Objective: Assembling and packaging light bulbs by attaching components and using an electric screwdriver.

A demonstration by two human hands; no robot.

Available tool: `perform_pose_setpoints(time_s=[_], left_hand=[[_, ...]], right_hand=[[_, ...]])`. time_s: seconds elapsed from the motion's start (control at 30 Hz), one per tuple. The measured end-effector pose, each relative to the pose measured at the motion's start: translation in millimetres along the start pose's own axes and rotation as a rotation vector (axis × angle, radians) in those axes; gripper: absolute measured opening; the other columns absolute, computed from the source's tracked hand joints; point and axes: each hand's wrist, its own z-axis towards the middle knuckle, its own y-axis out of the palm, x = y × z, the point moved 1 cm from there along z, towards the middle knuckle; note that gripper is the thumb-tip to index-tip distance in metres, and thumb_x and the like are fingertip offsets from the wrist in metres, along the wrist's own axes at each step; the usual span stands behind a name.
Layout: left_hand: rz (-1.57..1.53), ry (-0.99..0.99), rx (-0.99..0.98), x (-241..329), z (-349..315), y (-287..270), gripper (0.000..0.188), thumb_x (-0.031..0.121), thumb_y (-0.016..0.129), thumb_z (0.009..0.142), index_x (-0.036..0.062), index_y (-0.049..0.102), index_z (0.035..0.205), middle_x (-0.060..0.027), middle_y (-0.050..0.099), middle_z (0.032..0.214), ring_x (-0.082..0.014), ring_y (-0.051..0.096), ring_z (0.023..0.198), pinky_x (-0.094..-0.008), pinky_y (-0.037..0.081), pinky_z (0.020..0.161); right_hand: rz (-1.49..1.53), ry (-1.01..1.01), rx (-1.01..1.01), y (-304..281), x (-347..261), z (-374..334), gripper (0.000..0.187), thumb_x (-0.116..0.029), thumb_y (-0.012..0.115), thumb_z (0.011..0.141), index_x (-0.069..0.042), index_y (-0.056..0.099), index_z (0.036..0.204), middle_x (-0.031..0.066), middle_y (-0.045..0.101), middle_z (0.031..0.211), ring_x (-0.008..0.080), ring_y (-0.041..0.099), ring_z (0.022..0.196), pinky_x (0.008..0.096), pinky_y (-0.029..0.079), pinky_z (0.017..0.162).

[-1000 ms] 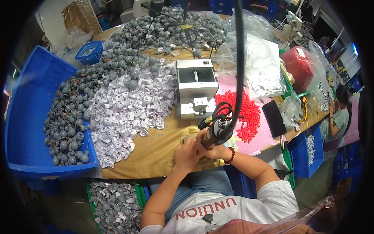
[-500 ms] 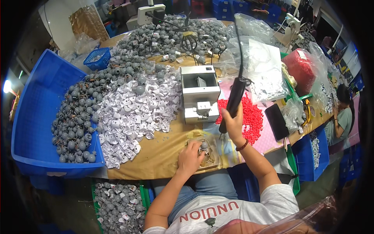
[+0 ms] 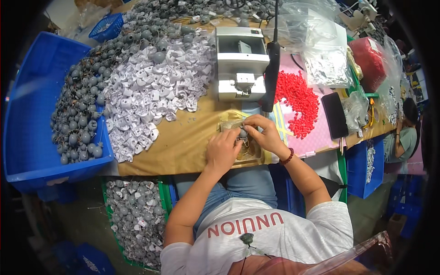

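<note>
Both hands meet over a shallow, clear-sided tray (image 3: 253, 160) at the near edge of the table. My left hand (image 3: 222, 150) has its fingers closed around a small grey ball-shaped part (image 3: 242, 133) with a pale wire beside it. From the other side, my right hand (image 3: 266, 135) pinches at the top of this part with thumb and forefinger. Fingers partly cover the part, so its details are hidden. Just beyond the right hand, a black electric screwdriver (image 3: 272, 75) hangs upright on its cord, held by nobody.
A white machine (image 3: 243, 64) stands ahead. White plastic pieces (image 3: 158, 87) and grey ball parts (image 3: 80, 123) are heaped to the left by a blue bin (image 3: 32, 101). Red pieces (image 3: 300, 103) and a black phone (image 3: 335, 115) lie right. A co-worker (image 3: 403, 137) sits far right.
My right hand has let go of the screwdriver, which now hangs beside the machine, and has come down to the grey part at my left hand. The whole view has shifted.
</note>
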Motion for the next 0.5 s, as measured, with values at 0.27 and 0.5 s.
perform_pose_setpoints(time_s=[0.27, 0.5], left_hand=[[0.008, 0.004, -0.001, -2.9, -0.8, 1.6, 0.036, 0.017, 0.076, 0.083, 0.0100, 0.065, 0.116, -0.0076, 0.069, 0.104, -0.0318, 0.066, 0.089, -0.0421, 0.049, 0.075], [0.000, 0.011, -0.011, -2.4, 1.0, 1.9, 0.036, 0.017, 0.076, 0.083, 0.0092, 0.065, 0.116, -0.0078, 0.069, 0.101, -0.0315, 0.066, 0.088, -0.0425, 0.049, 0.074]], right_hand=[[0.327, 0.218, 0.183, 31.0, 3.2, -1.4, 0.015, -0.011, 0.059, 0.103, 0.003, 0.063, 0.105, 0.0045, 0.068, 0.090, 0.0078, 0.062, 0.083, 0.0240, 0.051, 0.072], [0.220, 0.195, 0.285, 37.2, 7.5, 5.6, 0.013, -0.010, 0.052, 0.105, 0.001, 0.057, 0.105, 0.0057, 0.067, 0.083, 0.0092, 0.061, 0.077, 0.0251, 0.051, 0.070]])
